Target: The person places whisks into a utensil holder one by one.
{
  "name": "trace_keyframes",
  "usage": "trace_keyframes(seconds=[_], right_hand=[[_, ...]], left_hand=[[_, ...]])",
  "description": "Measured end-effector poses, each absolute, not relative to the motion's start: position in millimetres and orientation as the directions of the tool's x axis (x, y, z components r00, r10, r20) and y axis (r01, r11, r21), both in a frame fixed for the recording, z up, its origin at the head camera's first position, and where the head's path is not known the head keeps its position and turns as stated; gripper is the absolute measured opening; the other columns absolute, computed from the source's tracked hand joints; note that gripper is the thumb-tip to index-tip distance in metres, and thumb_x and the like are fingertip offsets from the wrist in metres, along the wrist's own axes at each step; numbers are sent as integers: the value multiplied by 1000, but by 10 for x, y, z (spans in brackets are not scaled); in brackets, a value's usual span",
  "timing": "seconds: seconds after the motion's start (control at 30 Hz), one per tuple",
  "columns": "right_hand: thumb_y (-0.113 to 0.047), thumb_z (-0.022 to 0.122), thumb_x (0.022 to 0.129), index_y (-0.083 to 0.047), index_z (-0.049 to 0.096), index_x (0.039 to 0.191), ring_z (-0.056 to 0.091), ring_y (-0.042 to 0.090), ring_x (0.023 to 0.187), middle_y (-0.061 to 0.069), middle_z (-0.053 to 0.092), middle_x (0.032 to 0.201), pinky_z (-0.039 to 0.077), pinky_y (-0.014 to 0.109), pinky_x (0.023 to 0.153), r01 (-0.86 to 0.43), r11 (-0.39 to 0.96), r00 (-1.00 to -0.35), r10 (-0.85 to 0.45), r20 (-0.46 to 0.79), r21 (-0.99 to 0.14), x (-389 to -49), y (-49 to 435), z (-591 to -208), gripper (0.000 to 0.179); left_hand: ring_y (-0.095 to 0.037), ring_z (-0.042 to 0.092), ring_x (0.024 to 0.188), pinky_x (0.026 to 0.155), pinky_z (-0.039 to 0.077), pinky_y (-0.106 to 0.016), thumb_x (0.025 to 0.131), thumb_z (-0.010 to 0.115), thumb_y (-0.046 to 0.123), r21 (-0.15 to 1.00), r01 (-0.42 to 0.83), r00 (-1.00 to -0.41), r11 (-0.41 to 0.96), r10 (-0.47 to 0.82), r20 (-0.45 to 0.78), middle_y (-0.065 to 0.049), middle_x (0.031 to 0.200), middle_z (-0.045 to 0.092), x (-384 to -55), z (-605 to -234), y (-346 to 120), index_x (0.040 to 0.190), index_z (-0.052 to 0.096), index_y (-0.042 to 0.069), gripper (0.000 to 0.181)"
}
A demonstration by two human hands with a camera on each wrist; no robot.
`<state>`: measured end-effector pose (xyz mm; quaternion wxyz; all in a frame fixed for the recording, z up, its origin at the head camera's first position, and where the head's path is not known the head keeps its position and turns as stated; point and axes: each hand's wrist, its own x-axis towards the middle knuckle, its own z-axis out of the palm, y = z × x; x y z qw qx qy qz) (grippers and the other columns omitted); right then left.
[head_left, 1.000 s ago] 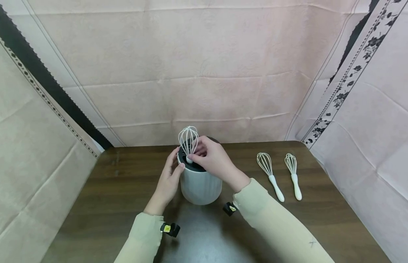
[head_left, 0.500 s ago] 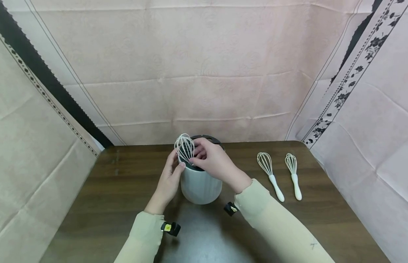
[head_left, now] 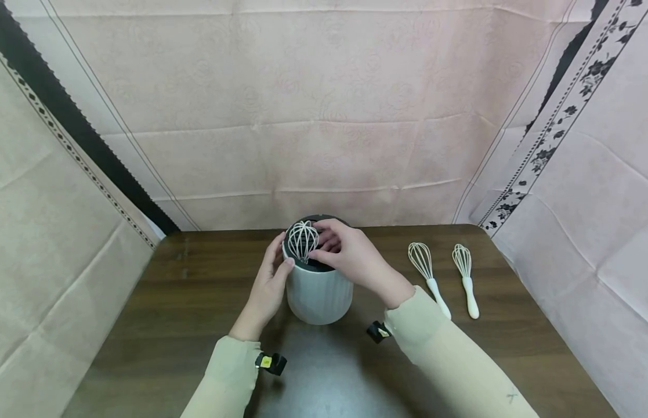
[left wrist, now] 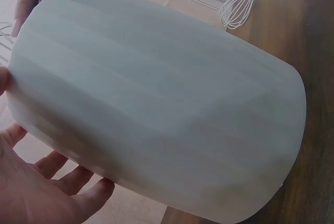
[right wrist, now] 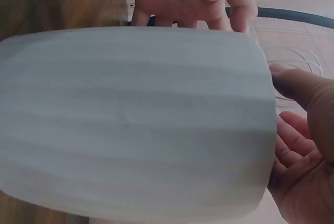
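Note:
A white ridged utensil holder [head_left: 320, 299] with a dark insert [head_left: 324, 266] in its top stands upright near the table's back edge. My left hand [head_left: 270, 284] holds its left side, thumb and fingers by the rim; in the left wrist view the fingertips [left wrist: 91, 192] rest on the wall. A white whisk [head_left: 303, 239] stands in the holder, its wire loops above the top and its handle hidden inside. My right hand [head_left: 350, 255] is just right of the loops, thumb beside their base, fingers loosely bent, with nothing seen between thumb and fingers.
Two more white whisks, a left one [head_left: 430, 281] and a right one [head_left: 467, 280], lie on the brown wooden table [head_left: 209, 307] to the right, handles toward me. Pale cloth [head_left: 324, 116] hangs close behind the table's back edge.
The whisk has sunk into the holder, leaned left, then come more upright. My right hand has shifted slightly right, apart from the loops. My left hand stays on the holder.

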<state>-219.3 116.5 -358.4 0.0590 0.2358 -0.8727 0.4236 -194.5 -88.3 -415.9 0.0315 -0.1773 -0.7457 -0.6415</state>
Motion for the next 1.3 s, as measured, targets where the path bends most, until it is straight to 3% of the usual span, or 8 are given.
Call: trace_keyframes(seconds=[0.3,0.47,0.77,0.97,1.13,1.3], right_hand=[[-34,75,84,-18,57,128,62,8,90,2,67,106,52,29,80,-480,491,-873,-347,342,-727,-2144,1325,-3545,51],[-39,76,83,-24,58,126,63,13,95,3,67,109,51,37,82,-504,466,-863,-295,409,-728,-2103,1534,-3525,49],[-31,79,81,-20,57,129,61,21,104,0,64,114,47,46,91,-481,502,-873,-201,444,-719,-2095,2023,-3598,54],[-42,78,80,-23,55,131,60,17,103,-2,63,117,47,43,90,-358,591,-919,-87,384,-723,-2153,2415,-3810,59],[-53,74,79,-24,50,136,57,23,107,1,60,124,46,46,90,-213,638,-962,-4,273,-740,-2161,2717,-4022,69],[-53,73,80,-16,47,139,57,29,109,8,59,124,45,47,91,-185,682,-965,9,261,-708,-2191,2916,-4230,74]], left_hand=[[-30,31,137,108,32,-52,104,42,16,947,302,-937,112,218,273,-13,153,28,-1959,-4173,-890,154,22,15,54],[-28,31,137,108,32,-51,104,41,18,947,297,-938,120,225,265,-9,154,27,-1946,-4164,-867,154,21,17,54],[-26,31,138,110,30,-49,104,41,18,948,292,-943,129,204,263,-6,154,28,-1911,-4142,-879,154,22,18,53],[-27,31,138,109,30,-49,104,42,16,948,295,-942,118,203,267,-7,154,28,-1920,-4140,-870,154,22,17,54],[-27,31,138,109,31,-48,104,42,16,949,294,-941,112,207,267,-7,155,27,-1944,-4160,-866,154,21,16,54],[-25,30,138,110,30,-48,104,42,20,949,297,-941,104,198,273,-1,155,27,-2034,-4321,-885,154,22,21,54]])
